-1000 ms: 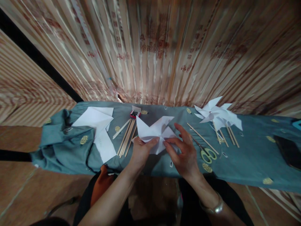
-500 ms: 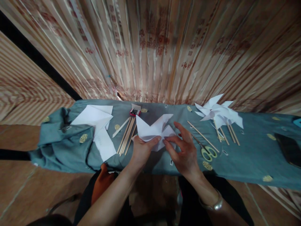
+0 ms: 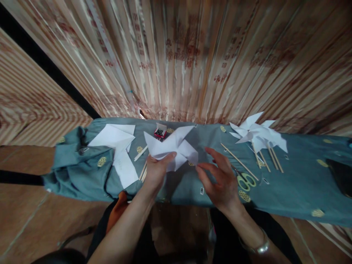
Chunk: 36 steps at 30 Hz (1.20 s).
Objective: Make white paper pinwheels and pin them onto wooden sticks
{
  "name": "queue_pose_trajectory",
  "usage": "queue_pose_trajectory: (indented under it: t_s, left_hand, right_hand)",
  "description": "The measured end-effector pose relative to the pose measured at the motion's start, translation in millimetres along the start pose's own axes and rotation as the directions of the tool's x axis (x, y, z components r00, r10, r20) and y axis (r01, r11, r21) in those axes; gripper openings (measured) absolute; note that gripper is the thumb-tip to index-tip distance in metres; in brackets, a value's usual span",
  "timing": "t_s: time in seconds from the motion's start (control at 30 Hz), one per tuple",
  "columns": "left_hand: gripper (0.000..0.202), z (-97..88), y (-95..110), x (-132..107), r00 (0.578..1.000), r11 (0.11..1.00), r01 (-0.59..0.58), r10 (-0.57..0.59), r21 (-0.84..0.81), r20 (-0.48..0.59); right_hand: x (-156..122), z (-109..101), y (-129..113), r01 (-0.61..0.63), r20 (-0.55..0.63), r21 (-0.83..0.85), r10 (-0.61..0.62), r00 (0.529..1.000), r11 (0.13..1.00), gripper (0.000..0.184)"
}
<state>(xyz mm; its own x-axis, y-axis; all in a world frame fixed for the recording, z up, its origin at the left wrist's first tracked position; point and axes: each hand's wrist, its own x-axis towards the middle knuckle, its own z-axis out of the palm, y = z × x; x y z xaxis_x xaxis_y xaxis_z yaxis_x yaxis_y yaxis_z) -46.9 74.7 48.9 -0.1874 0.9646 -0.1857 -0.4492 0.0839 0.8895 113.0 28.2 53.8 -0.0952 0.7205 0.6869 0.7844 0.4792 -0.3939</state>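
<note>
Just in front of the small red box (image 3: 160, 131), on the person's side of it, the left hand (image 3: 156, 170) is holding a folded paper (image 3: 170, 148), a white piece with several pointed flaps. The grip is pinching the paper's near edge, thumb on top and fingers underneath. The paper appears to be sitting clear of the cloth (image 3: 288, 183), judging by the shadow beneath it. Holding it by one edge is probably keeping the flaps free and the folds in the person's sight.

To the right of the box and nearer the person, the right hand (image 3: 220, 179) is hovering empty, its grip wide and the fingers loosely spread. One fingertip is lying close to the paper's right corner; contact cannot be confirmed.

Left of the box, loose white sheets (image 3: 115, 141) are lying overlapped. Between the box and the left hand, a few wooden sticks (image 3: 143, 172) are showing, mostly hidden by that hand. Right of the box, a single stick (image 3: 238, 161) is lying aslant, and green-handled scissors (image 3: 244, 182) are resting just beside the right hand, partly covered by it. Farther right of the box, finished pinwheels (image 3: 258, 134) are lying in a pile with their sticks. A striped curtain (image 3: 178, 55) is hanging behind the box, closing off the back of the bench.
</note>
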Motion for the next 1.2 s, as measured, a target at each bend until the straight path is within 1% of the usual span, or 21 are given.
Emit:
queue_pose_trajectory:
  t_s: [0.1, 0.13, 0.2, 0.27, 0.37, 0.43, 0.53, 0.63, 0.7, 0.77, 0.83, 0.93, 1.07, 1.2]
  left_hand:
    - [0.030, -13.2, 20, 13, 0.992, 0.997, -0.075, 0.074, -0.008, -0.099]
    - [0.032, -18.4, 28, 18, 0.983, 0.995, -0.100, 0.096, -0.018, -0.156]
    - [0.035, -29.1, 44, 26, 0.949, 0.986, -0.163, 0.149, -0.030, -0.279]
    - [0.036, -38.7, 57, 31, 0.920, 0.973, -0.228, 0.202, -0.040, -0.336]
    - [0.033, -48.7, 66, 34, 0.902, 0.962, -0.269, 0.236, -0.043, -0.362]
    - [0.031, -52.1, 68, 35, 0.899, 0.959, -0.281, 0.247, -0.043, -0.362]
    - [0.032, -53.7, 70, 35, 0.899, 0.958, -0.284, 0.250, -0.044, -0.359]
    - [0.034, -53.5, 72, 35, 0.902, 0.963, -0.265, 0.232, -0.042, -0.365]
    - [0.036, -53.1, 74, 35, 0.900, 0.964, -0.264, 0.233, -0.034, -0.367]
    - [0.039, -52.9, 75, 35, 0.901, 0.961, -0.273, 0.243, -0.034, -0.359]
    - [0.041, -53.0, 76, 36, 0.899, 0.957, -0.285, 0.251, -0.044, -0.359]
    - [0.040, -54.1, 77, 36, 0.891, 0.958, -0.279, 0.234, -0.061, -0.389]
    - [0.038, -56.0, 77, 36, 0.890, 0.961, -0.268, 0.217, -0.074, -0.401]
    - [0.040, -57.2, 76, 36, 0.895, 0.961, -0.265, 0.216, -0.074, -0.390]
  right_hand:
    - [0, -3, 8, -0.055, 0.000, 0.038, 0.055, 0.998, 0.998, 0.006]
    - [-1, -3, 11, -0.087, 0.006, 0.054, 0.087, 0.996, 0.995, 0.007]
    - [-2, -3, 17, -0.152, 0.033, 0.088, 0.150, 0.988, 0.984, 0.008]
    - [-4, -1, 21, -0.198, 0.073, 0.124, 0.190, 0.979, 0.972, 0.010]
    - [-9, 5, 22, -0.221, 0.131, 0.181, 0.199, 0.971, 0.958, 0.014]
    - [-12, 11, 20, -0.237, 0.173, 0.202, 0.204, 0.964, 0.950, 0.016]
    - [-11, 23, 18, -0.301, 0.235, 0.214, 0.250, 0.939, 0.929, 0.017]
    - [4, 42, 19, -0.352, 0.270, 0.224, 0.289, 0.918, 0.909, 0.017]
    - [22, 59, 21, -0.348, 0.296, 0.212, 0.280, 0.913, 0.913, 0.018]
    - [43, 79, 24, -0.335, 0.347, 0.158, 0.265, 0.900, 0.929, 0.019]
    - [64, 100, 28, -0.336, 0.437, 0.061, 0.278, 0.855, 0.940, 0.020]
    - [86, 131, 39, -0.343, 0.452, 0.006, 0.303, 0.839, 0.939, 0.021]
    - [96, 162, 54, -0.330, 0.444, -0.047, 0.315, 0.839, 0.943, 0.020]
    - [100, 182, 61, -0.300, 0.459, -0.059, 0.293, 0.839, 0.952, 0.018]
